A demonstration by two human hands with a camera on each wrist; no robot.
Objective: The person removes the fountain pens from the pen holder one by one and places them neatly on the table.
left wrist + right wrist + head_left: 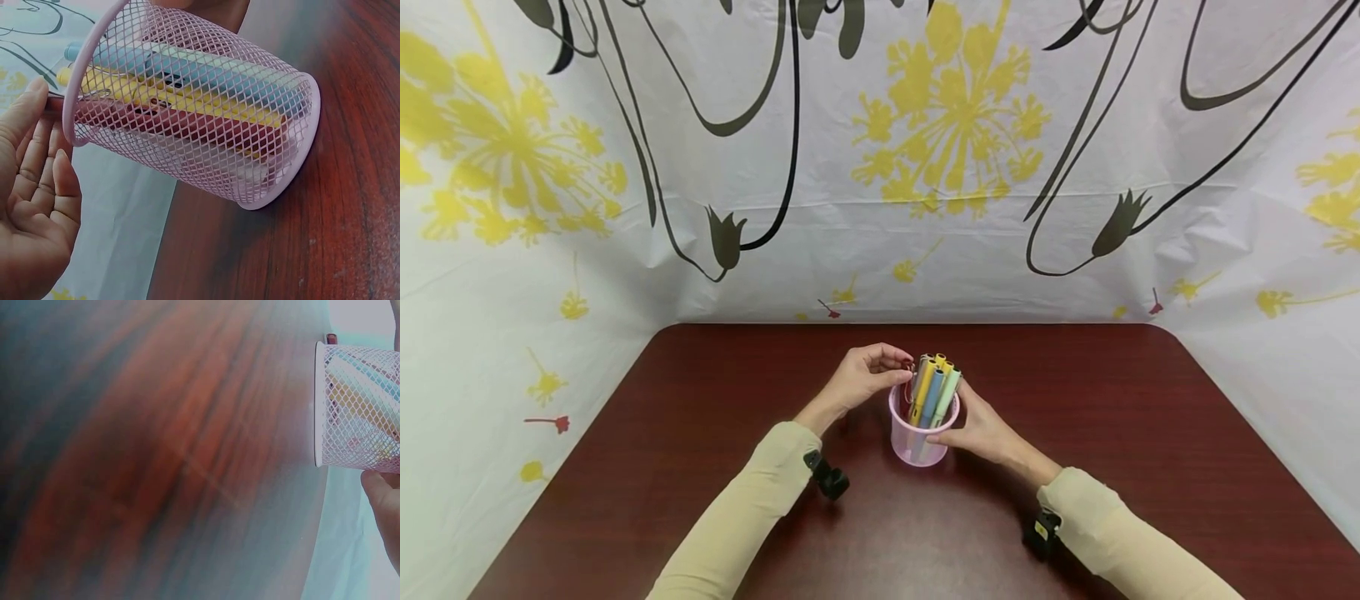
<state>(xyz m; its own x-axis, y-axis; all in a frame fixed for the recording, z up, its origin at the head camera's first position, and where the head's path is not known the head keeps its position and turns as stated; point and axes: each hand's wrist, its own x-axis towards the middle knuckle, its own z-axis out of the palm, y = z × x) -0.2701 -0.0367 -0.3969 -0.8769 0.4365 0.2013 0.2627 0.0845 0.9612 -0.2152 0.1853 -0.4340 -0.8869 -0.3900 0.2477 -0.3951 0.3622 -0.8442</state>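
A pink mesh pen cup (pixel 919 452) stands upright on the table, filled with several capped pens in yellow, blue and pale green. My left hand (pixel 874 371) is at the cup's left rim. Its thumb and fingers pinch the top of a dark red pen (pixel 194 125), whose lower part is inside the cup, seen through the mesh in the left wrist view. A clip or loop shows near that pen's top. From the right, my right hand (pixel 983 427) holds the cup, thumb at the front near the rim; its other fingers are mostly hidden behind the cup.
The dark red-brown wooden table (pixel 700 400) has rounded far corners. A white cloth (pixel 850 225) with yellow flowers and dark stems hangs behind it and at both sides. Each wrist wears a small black camera (pixel 829 477).
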